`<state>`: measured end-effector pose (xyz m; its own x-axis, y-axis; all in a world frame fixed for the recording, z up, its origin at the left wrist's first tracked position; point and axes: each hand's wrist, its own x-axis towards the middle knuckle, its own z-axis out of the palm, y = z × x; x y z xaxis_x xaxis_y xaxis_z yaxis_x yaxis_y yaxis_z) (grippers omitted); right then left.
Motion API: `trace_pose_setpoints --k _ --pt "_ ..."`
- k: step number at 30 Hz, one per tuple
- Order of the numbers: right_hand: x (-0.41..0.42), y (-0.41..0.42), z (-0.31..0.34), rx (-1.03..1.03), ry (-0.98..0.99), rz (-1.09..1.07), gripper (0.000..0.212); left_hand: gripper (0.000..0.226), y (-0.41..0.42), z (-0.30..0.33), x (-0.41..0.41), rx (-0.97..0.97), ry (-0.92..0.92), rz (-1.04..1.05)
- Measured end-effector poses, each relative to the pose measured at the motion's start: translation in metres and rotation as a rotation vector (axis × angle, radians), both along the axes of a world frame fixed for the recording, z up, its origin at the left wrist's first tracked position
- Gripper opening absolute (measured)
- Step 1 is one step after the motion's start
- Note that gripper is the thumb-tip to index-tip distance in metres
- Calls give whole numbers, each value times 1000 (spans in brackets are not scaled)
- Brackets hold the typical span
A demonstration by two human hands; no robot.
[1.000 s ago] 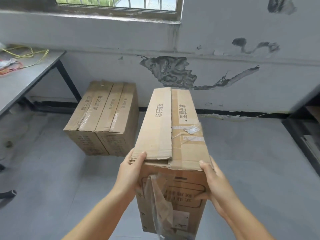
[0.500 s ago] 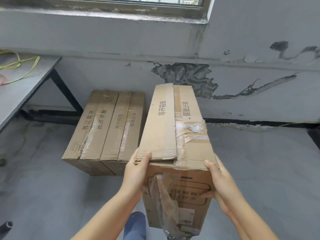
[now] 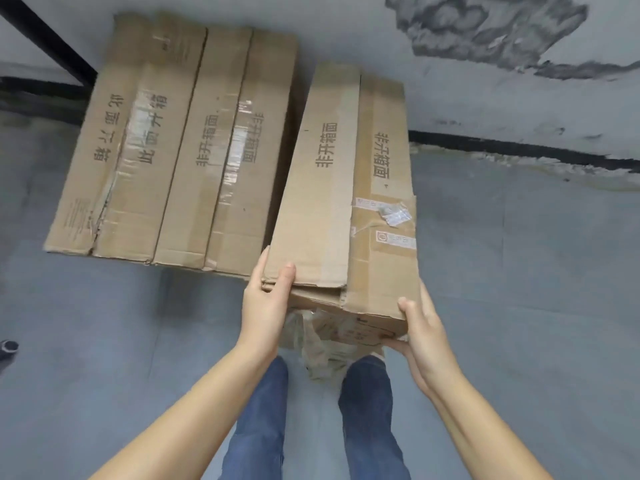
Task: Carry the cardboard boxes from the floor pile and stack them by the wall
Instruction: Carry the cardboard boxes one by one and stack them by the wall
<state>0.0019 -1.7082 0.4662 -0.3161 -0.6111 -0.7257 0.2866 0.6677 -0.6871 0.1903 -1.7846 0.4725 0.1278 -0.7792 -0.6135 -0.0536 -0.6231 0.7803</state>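
Head view: a long cardboard box (image 3: 346, 188) held at its near end, just right of the two boxes (image 3: 173, 143) lying side by side against the wall (image 3: 485, 98), a thin dark gap between. Left hand (image 3: 265, 303) wrapped round the near left corner, thumb on top of the flap, fingers along the side. Right hand (image 3: 420, 327) clasping the near right corner, thumb on the top edge, fingers curled underneath. Crumpled clear plastic (image 3: 322, 344) hanging from the near end face of the carried box. Below that box, two legs in blue jeans (image 3: 367, 410) over grey floor (image 3: 519, 271). Left of the two boxes, a black table leg (image 3: 45, 39) slanting.
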Motion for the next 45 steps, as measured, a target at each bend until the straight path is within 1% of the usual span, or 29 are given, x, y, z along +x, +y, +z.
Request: trace_pose_setpoints --k 3,5,7,9,11,13,16,19,21,23,26,29,31,33,34,37,39,42,45 --pt "6 22 -39 54 -25 41 51 44 19 -36 3 47 -28 81" --pt "12 36 -55 89 -65 39 48 38 28 -50 10 126 -14 120" --pt "18 39 -64 113 -95 43 44 34 35 -59 19 259 45 166" --pt "19 32 -71 115 -98 64 42 29 39 -67 27 394 145 206" --pt "17 19 -78 104 -78 74 41 35 37 -75 29 475 219 251" --pt "9 -1 -88 95 -74 84 42 46 27 -89 27 487 278 348" --pt "-2 -38 -102 89 -53 168 42 53 -1 -108 20 438 336 460" --pt "-1 -73 -118 75 -11 199 45 49 -36 -126 14 368 353 569" --pt "3 -88 -132 86 23 201 49 47 -56 -139 19 378 314 673" --pt "8 -92 -142 121 53 208 53 43 -65 -148 27 413 265 698" --pt "7 -85 -150 136 88 238 55 39 -61 -154 38 476 241 595" --pt "0 -82 -147 175 74 275 45 41 -52 -147 44 536 191 478" --pt "-5 -81 -138 236 58 338 39 39 -49 -137 48 541 223 452" --pt "-8 -79 -123 289 52 422 41 39 -46 -122 52 541 242 426" --pt "-10 -78 -112 305 59 447 44 40 -45 -111 55 541 225 395" --pt "-18 -76 -64 297 124 473 56 37 -43 -64 66 511 102 248" --pt "-25 -73 -21 235 187 512 55 33 -41 -25 72 453 33 131" --pt "-34 -62 55 104 250 570 51 35 -33 48 78 323 6 -20" --pt "-38 -41 124 -33 290 630 48 31 -19 122 81 162 3 -176"
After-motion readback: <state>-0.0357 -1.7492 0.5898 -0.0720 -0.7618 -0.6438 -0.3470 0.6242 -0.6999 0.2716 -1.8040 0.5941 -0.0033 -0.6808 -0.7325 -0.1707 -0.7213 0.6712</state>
